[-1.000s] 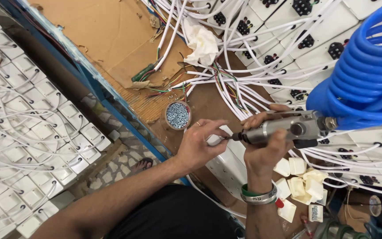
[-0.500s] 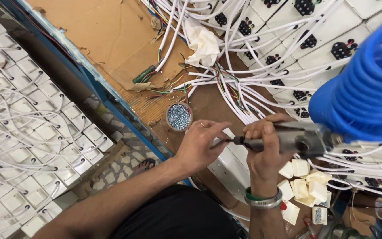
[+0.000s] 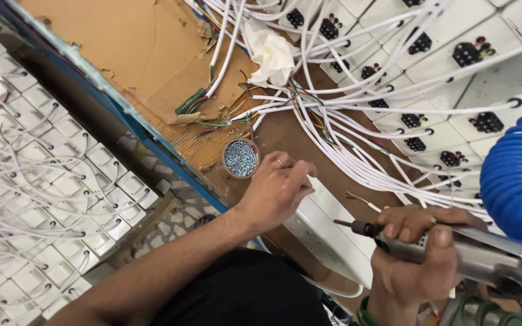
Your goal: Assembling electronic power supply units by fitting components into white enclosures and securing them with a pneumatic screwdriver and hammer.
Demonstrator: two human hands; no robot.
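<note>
My left hand [image 3: 278,188] hovers over the upper end of a long white power strip [image 3: 324,236], fingertips pinched together, with nothing visible between them. Just up-left of it stands a small round cup of silver screws [image 3: 240,158]. My right hand [image 3: 411,256] grips a grey air screwdriver [image 3: 484,261] at the lower right. Its bit [image 3: 342,223] points left over the strip, a short way from my left hand. A blue coiled air hose [image 3: 518,181] bulges above the tool.
White cables [image 3: 357,163] with coloured wire ends fan across the brown cardboard-topped bench [image 3: 122,48]. Rows of white socket housings [image 3: 430,66] lie at the top right. More white boxes with cables [image 3: 37,181] lie below on the left. A crumpled white cloth [image 3: 271,55] sits among the cables.
My left hand has let go of the screwdriver's tip and moved up toward the screw cup. My right hand has pulled the tool down and to the right.
</note>
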